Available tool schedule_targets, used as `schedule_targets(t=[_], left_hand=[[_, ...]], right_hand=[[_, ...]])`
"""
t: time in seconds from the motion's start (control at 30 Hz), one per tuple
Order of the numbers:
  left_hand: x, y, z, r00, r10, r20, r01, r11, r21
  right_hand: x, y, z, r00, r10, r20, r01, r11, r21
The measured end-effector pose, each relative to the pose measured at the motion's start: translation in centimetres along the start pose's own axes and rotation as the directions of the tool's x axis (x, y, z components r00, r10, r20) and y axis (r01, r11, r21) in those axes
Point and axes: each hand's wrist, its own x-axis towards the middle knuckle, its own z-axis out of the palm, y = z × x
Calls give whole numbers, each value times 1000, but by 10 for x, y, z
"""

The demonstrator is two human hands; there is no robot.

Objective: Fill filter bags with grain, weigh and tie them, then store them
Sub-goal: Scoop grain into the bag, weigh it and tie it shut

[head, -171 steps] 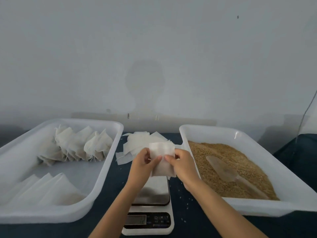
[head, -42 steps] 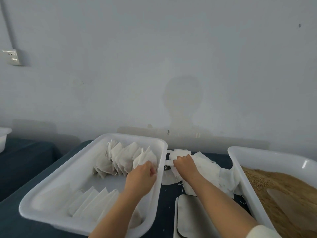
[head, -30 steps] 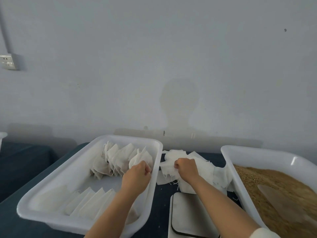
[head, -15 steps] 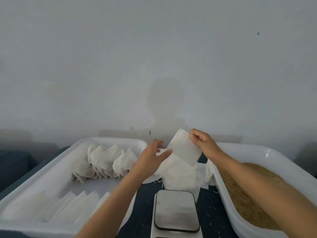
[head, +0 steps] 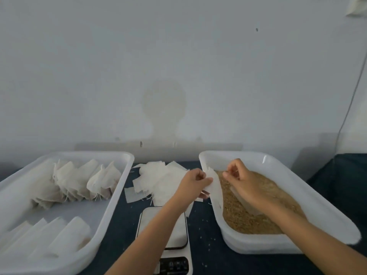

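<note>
where the left white tray (head: 121, 197) sits on the dark blue table (head: 204, 231), it carries a row of filled, tied bags (head: 83, 181) at its far end and flat bags (head: 49, 239) stacked in its near corner. just right of it a loose pile of empty filter bags (head: 158, 179) lies on the table, with the kitchen scale (head: 166, 241) nearer the camera, its steel plate partly under the left forearm. the left hand (head: 191, 184) pinches one empty filter bag (head: 215, 187) between thumb and fingers, holding it upright over the left rim of the right white tray (head: 297, 197). the right hand (head: 243, 180), fingers curled, pinches at the bag's upper edge above the grain (head: 250, 219), though whether it has hold of the edge or a string i cannot tell. a clear scoop (head: 244, 201) lies in the grain, mostly hidden under the right hand and wrist. a pale wall (head: 178, 66) stands behind.
</note>
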Motion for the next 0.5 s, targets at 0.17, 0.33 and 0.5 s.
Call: schedule_targets(t=[0.17,0.33,0.5], left_hand=[[4,5,44,989,70,133,-50,988,-145],[2,7,71,961,142,237,-103,980,-170],[5,1,75,959,207,191,-183,974,-133]], right_hand=[[-20,13,-9,1000,28,1,-28,968,248],[-31,21,-17,983,185,2,-161,850,502],[-30,27,-16,960,257,112,-276,795,539]])
